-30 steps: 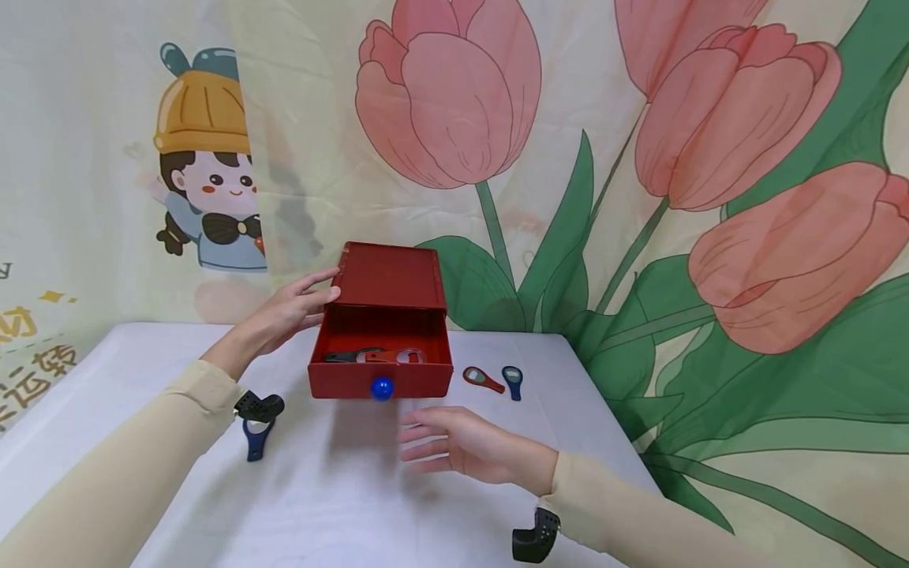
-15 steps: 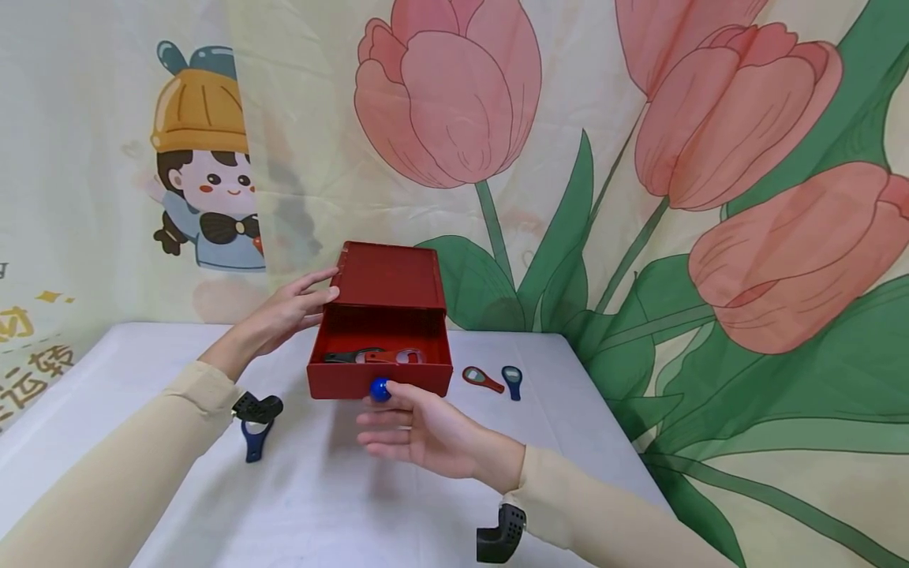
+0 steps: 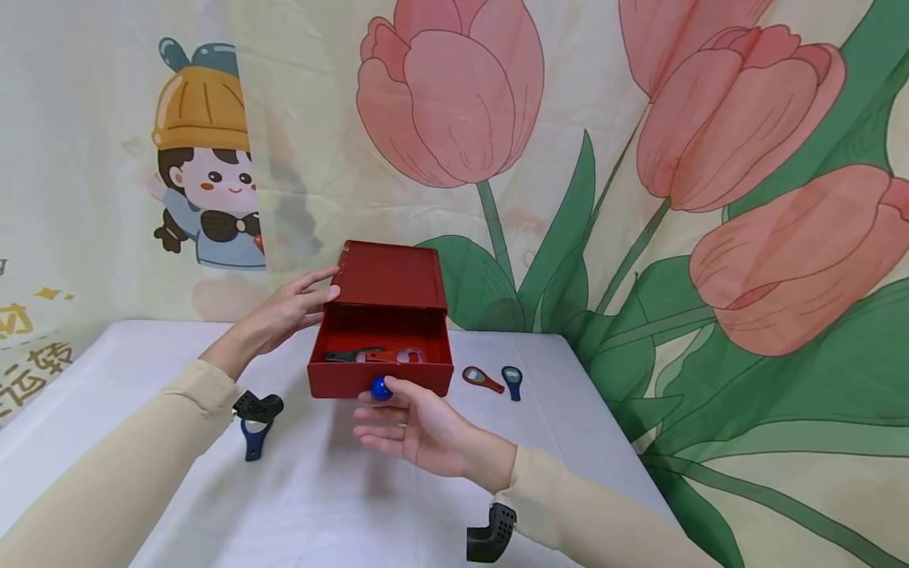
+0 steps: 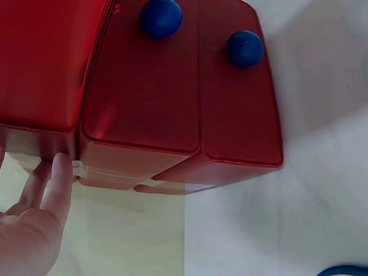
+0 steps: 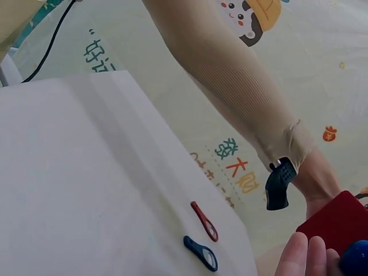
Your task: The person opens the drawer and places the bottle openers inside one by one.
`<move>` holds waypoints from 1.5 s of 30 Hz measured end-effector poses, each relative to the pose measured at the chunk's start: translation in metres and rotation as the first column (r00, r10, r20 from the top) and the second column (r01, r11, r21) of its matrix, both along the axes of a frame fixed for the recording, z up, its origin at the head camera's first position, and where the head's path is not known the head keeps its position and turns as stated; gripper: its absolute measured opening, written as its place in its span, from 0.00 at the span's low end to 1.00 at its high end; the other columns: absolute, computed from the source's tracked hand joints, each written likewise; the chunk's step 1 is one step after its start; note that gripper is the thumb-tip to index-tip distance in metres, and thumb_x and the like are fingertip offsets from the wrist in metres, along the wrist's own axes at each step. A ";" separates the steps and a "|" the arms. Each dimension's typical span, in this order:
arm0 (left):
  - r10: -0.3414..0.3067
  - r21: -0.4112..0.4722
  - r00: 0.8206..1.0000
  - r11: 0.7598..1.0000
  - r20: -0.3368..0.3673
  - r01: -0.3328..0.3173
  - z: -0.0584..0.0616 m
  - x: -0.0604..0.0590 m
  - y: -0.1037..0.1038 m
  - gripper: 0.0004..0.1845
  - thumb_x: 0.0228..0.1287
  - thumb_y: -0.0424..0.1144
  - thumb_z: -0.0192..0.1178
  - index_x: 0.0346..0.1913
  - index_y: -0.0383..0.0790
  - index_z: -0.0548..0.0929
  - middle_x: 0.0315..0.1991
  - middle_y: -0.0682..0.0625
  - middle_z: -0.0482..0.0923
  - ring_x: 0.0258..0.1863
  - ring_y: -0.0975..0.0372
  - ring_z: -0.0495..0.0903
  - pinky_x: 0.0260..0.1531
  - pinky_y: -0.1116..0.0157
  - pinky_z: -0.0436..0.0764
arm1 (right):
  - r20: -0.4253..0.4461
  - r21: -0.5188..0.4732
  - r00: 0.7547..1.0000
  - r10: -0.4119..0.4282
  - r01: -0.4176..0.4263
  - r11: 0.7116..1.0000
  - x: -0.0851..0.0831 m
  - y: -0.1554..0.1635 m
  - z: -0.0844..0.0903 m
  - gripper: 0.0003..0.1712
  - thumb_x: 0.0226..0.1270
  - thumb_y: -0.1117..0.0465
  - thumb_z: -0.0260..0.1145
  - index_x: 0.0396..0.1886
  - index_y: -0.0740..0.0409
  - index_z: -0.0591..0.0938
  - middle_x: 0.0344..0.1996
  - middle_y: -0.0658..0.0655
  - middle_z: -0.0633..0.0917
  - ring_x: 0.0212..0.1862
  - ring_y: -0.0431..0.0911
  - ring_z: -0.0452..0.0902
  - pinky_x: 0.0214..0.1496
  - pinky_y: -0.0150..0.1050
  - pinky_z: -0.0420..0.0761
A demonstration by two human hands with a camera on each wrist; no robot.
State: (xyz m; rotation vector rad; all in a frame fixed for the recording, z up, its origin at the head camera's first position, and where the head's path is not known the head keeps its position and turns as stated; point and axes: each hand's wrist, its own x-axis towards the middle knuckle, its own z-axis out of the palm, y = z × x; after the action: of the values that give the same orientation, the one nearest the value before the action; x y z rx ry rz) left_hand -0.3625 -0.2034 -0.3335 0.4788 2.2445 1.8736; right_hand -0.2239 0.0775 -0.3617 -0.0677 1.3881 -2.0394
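A red drawer unit stands on the table with its top drawer pulled out. Inside the drawer lie a black tool and an orange-red tool, each with a handle and a ring-like head. My left hand rests its extended fingers against the unit's left side; its fingertips touch that side in the left wrist view. With thumb and index finger, my right hand pinches the drawer's blue knob; the other fingers stretch out below it.
Right of the unit, a red oval-headed tool and a blue one lie on the white table. Another blue tool lies beneath the left wrist. Two lower drawers with blue knobs show in the left wrist view.
My right hand has moved left and slightly up from below the drawer, and has taken hold of the blue knob. The left hand and the drawer have stayed in place.
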 end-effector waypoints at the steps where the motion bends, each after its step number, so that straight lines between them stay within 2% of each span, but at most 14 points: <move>1: 0.002 -0.001 1.000 1.000 0.000 -0.002 0.000 0.000 -0.001 0.44 0.81 0.54 0.57 0.88 0.51 0.46 0.85 0.38 0.51 0.82 0.40 0.57 0.78 0.40 0.62 | 0.001 -0.001 1.000 -0.001 0.001 1.000 0.000 -0.001 0.000 0.31 0.81 0.42 0.61 0.67 0.62 0.81 0.59 0.61 0.88 0.60 0.56 0.86 0.69 0.47 0.81; 5: 0.011 -0.001 1.000 1.000 0.001 -0.011 -0.002 0.000 -0.006 0.44 0.81 0.55 0.56 0.88 0.52 0.46 0.86 0.39 0.49 0.82 0.41 0.57 0.78 0.40 0.62 | 0.003 -0.007 1.000 0.004 -0.004 1.000 -0.003 -0.005 0.002 0.31 0.81 0.43 0.62 0.67 0.62 0.81 0.59 0.61 0.88 0.63 0.58 0.85 0.70 0.47 0.80; 13: 0.015 0.001 1.000 1.000 0.011 -0.015 0.001 0.000 -0.002 0.43 0.81 0.54 0.56 0.88 0.53 0.46 0.85 0.38 0.51 0.82 0.41 0.58 0.78 0.40 0.62 | -0.026 -0.002 1.000 -0.014 0.014 1.000 -0.014 -0.006 0.001 0.31 0.81 0.43 0.61 0.66 0.63 0.82 0.64 0.66 0.85 0.59 0.55 0.87 0.68 0.45 0.82; 18: 0.018 -0.002 1.000 1.000 0.009 -0.018 0.001 0.001 -0.001 0.44 0.81 0.55 0.57 0.88 0.53 0.46 0.85 0.38 0.53 0.81 0.40 0.59 0.78 0.40 0.61 | -0.038 -0.015 0.999 -0.018 0.018 1.000 -0.020 -0.008 0.000 0.30 0.81 0.44 0.62 0.65 0.64 0.82 0.59 0.63 0.88 0.59 0.54 0.88 0.68 0.45 0.82; 23: 0.023 0.004 1.000 1.000 0.014 -0.023 0.001 0.001 -0.001 0.44 0.81 0.55 0.57 0.88 0.52 0.47 0.84 0.37 0.54 0.81 0.40 0.60 0.79 0.40 0.60 | -0.038 -0.030 0.999 -0.024 0.023 0.999 -0.025 -0.009 -0.002 0.30 0.82 0.44 0.61 0.66 0.64 0.82 0.55 0.61 0.89 0.64 0.58 0.84 0.68 0.45 0.82; 28: 0.019 0.001 1.000 1.000 0.012 -0.019 0.001 0.000 0.002 0.44 0.80 0.56 0.57 0.88 0.52 0.47 0.84 0.37 0.54 0.81 0.40 0.60 0.79 0.40 0.60 | -0.052 -0.039 0.998 -0.045 0.043 0.998 -0.033 -0.008 -0.001 0.30 0.82 0.44 0.61 0.65 0.64 0.82 0.56 0.61 0.89 0.68 0.60 0.81 0.67 0.46 0.82; 35: 0.026 -0.017 1.000 1.000 0.012 -0.026 0.002 -0.001 0.003 0.44 0.80 0.56 0.57 0.88 0.53 0.47 0.85 0.38 0.52 0.81 0.39 0.59 0.79 0.39 0.60 | -0.050 -0.024 0.997 -0.052 0.051 0.998 -0.049 -0.007 -0.001 0.31 0.82 0.43 0.60 0.66 0.64 0.82 0.66 0.67 0.83 0.64 0.57 0.84 0.67 0.45 0.82; 45: 0.025 -0.022 1.000 0.999 0.011 -0.025 0.003 0.001 0.003 0.44 0.81 0.55 0.57 0.88 0.52 0.46 0.85 0.38 0.51 0.81 0.40 0.59 0.79 0.40 0.60 | -0.078 -0.002 0.995 -0.065 0.065 0.998 -0.070 -0.011 0.001 0.32 0.83 0.42 0.59 0.68 0.65 0.81 0.61 0.63 0.85 0.59 0.54 0.87 0.69 0.45 0.80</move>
State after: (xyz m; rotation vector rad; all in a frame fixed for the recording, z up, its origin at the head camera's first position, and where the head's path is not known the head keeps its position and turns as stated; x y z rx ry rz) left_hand -0.3610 -0.2002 -0.3307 0.4379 2.2720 1.8567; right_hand -0.2936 0.0667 -0.3603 -0.1043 1.4567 -2.1099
